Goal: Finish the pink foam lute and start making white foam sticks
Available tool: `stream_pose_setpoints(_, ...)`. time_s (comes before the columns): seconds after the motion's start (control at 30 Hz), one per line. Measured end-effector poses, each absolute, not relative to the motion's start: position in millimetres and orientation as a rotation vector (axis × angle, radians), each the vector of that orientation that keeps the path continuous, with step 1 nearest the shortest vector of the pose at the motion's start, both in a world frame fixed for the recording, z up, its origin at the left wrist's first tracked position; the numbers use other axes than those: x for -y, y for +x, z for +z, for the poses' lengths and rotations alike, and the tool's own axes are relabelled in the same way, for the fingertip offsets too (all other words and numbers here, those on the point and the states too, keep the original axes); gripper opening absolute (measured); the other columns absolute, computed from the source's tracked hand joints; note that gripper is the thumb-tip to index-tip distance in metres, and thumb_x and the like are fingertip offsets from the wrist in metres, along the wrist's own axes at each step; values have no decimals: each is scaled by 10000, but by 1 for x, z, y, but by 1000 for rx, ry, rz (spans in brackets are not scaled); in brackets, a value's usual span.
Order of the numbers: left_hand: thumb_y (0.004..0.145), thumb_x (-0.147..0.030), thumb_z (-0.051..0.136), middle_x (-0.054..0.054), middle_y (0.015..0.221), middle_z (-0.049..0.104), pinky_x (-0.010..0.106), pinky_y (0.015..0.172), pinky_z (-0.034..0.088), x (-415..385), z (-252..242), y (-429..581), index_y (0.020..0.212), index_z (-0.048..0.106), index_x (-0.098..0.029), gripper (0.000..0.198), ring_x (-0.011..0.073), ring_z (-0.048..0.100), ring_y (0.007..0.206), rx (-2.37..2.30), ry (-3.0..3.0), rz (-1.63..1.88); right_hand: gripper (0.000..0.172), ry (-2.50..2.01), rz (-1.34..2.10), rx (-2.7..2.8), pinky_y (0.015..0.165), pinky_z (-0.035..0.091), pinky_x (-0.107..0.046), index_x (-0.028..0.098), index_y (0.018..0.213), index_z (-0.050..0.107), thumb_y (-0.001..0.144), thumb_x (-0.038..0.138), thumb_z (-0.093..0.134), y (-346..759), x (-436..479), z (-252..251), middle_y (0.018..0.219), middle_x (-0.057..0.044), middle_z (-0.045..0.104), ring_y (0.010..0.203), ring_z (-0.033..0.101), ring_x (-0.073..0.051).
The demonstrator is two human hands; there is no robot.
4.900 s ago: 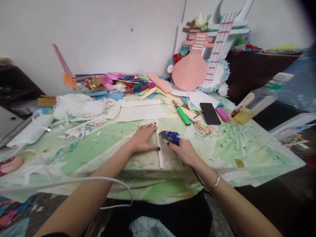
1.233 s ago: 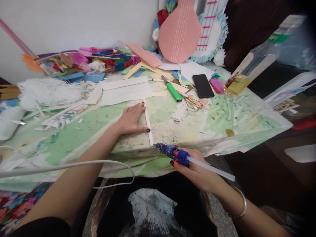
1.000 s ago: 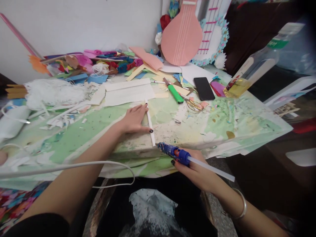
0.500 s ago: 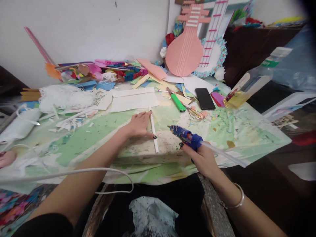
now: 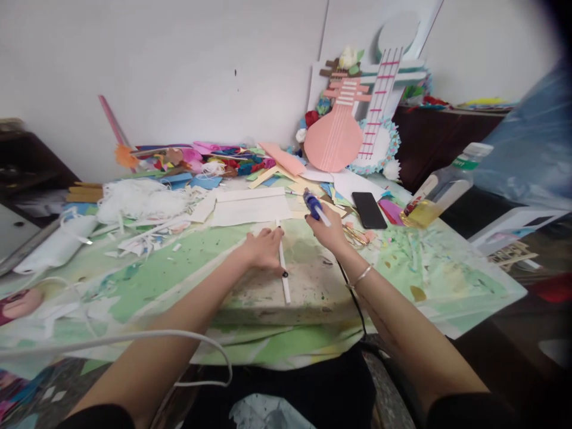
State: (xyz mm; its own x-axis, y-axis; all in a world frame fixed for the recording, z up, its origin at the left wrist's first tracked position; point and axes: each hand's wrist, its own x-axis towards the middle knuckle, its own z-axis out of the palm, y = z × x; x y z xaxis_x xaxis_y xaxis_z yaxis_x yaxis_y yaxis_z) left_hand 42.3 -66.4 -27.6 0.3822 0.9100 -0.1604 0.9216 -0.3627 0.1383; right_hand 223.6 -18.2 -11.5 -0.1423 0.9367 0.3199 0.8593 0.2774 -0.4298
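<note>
My left hand (image 5: 263, 250) rests on the table and holds a narrow white strip (image 5: 286, 288) in place, its thumb and fingertips on the strip's length. The near end of the strip points towards me. In my right hand (image 5: 331, 232) is a blue glue gun (image 5: 313, 204) with a clear glue stick poking out of its back. Its nozzle points away from me, and my palm covers the handle. Just beyond my left fingers lies a folded cream-white sheet (image 5: 250, 207).
A black phone (image 5: 369, 210) and gold-handled scissors (image 5: 355, 236) lie right of the glue gun. A bottle (image 5: 429, 202) stands at the right. Paper scraps and white string (image 5: 138, 202) cover the back left. A pink paper lute (image 5: 335, 140) leans on the wall. A white cable (image 5: 147, 335) crosses my left forearm.
My right hand has carried the glue gun forward and left, over the scraps beyond the strip. The left hand stays on the strip. The camera view has tilted up.
</note>
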Motion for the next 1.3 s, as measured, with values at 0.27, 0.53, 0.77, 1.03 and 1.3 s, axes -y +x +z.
stream_pose_setpoints(0.27,508,-581,694,219,1440,322,649,941,338,63,-21,49,1350,281,-167,1026,396,291,1305,-1656,2384,-210,308,-1699,81,2174,769,453,-361,95,1109,472,830,224,499,195,-32,-35,1127,-193,593,972,606,-305)
stream_pose_setpoints(0.53,490,-681,677,226,1503,185,657,1058,113,51,-37,28,1380,195,-158,1139,383,133,1393,-1544,2426,-61,361,-1636,31,2417,816,453,-383,139,1102,493,780,286,562,207,-43,-38,1174,-160,572,1030,578,-307)
stream_pose_setpoints(0.77,515,-551,748,123,1215,485,529,1009,311,39,-39,19,1178,362,-190,848,321,493,1119,-1424,2462,264,349,-1639,22,2441,779,465,-401,142,1104,491,792,296,514,218,-45,-37,1161,-156,580,1007,583,-311)
stream_pose_setpoints(1.03,511,-590,742,102,1124,490,550,1016,280,29,-37,22,1094,391,-184,792,300,521,1025,-1338,2610,222,341,-1637,96,2394,799,457,-383,150,1093,501,788,300,520,219,-45,-43,1154,-147,590,1038,568,-303)
stream_pose_setpoints(1.3,460,-594,771,127,1181,413,453,960,409,24,-43,21,1208,337,-176,960,324,471,1113,-1285,2638,306,323,-1647,146,2353,799,456,-384,154,1066,508,789,319,502,223,-49,-46,1102,-137,614,1010,580,-292)
